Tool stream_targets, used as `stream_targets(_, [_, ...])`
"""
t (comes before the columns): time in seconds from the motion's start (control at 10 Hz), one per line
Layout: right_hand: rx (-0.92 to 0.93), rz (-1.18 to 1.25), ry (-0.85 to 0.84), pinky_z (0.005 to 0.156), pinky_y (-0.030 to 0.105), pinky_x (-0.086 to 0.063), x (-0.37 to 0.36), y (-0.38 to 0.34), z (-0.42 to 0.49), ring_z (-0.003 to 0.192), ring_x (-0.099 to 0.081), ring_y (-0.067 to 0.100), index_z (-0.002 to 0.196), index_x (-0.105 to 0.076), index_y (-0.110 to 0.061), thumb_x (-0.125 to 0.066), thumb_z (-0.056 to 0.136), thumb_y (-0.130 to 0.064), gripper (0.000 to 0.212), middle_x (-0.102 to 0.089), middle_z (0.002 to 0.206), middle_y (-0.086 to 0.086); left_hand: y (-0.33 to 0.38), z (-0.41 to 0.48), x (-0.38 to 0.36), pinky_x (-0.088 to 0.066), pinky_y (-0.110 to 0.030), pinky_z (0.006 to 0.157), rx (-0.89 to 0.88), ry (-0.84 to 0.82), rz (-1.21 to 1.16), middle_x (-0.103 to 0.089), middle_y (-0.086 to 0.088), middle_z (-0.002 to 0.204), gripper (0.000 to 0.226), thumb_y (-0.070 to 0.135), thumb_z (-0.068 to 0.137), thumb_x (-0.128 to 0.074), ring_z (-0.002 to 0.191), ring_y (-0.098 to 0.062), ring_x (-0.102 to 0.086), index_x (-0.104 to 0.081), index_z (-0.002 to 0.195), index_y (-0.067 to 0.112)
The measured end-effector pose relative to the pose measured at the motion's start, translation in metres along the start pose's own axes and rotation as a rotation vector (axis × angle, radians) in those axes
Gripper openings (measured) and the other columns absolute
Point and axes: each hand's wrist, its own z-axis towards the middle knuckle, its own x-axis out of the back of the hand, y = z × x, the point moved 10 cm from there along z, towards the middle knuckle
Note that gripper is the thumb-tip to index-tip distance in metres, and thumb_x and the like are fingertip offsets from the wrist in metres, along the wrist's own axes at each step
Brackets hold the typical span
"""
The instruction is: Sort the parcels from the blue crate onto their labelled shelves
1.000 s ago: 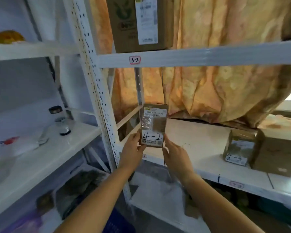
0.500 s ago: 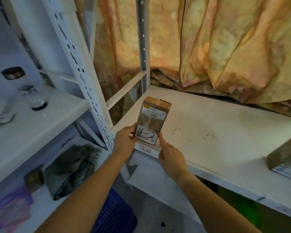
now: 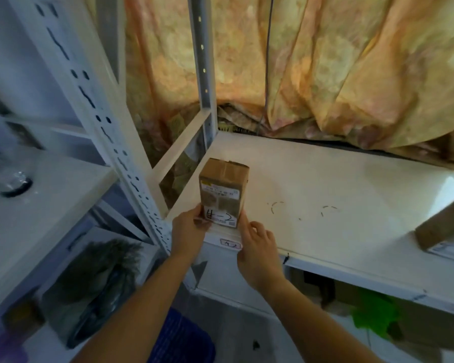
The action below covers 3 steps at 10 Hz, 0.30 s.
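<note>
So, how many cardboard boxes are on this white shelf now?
2. One box stands at the front left corner between both hands; another box lies at the right edge, partly cut off. More may be hidden.

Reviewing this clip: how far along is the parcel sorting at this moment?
Done: one box already lies at the shelf's right end; its marking is unreadable here. In hand: the parcel marked 4-2 stands upright at the shelf's front edge, just above the edge tag, with the left hand and right hand on its lower sides. Left: letting go, then back to the blue crate below; its contents are hidden.
</note>
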Motion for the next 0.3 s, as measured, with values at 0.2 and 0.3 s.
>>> stream_targets(0.2, [-0.043, 0.086, -0.054, 0.105, 0.035, -0.037, 0.009, 0.005, -0.001, 0.123, -0.039, 0.024, 0.151, -0.005, -0.024, -0.047, 0.086, -0.007, 0.080, -0.039, 0.143, 0.004, 0.002, -0.003, -0.010, -0.044, -0.019, 0.085, -0.040, -0.139, 0.045, -0.065, -0.009, 0.110, 0.045, 0.005, 0.085, -0.062, 0.100, -0.018, -0.059, -0.051, 0.129, 0.010])
stream_targets(0.3, [-0.124, 0.091, -0.134, 0.106, 0.033, -0.038, 0.025, 0.025, -0.009, 0.124, -0.044, 0.022, 0.153, -0.006, -0.023, -0.045, 0.091, -0.010, 0.074, -0.035, 0.149, 0.004, -0.008, -0.006, -0.013, -0.041, -0.038, 0.105, -0.028, -0.210, 0.154, -0.052, -0.013, 0.131, 0.061, 0.010, 0.090, -0.057, 0.123, -0.026, -0.049, -0.030, 0.144, 0.008])
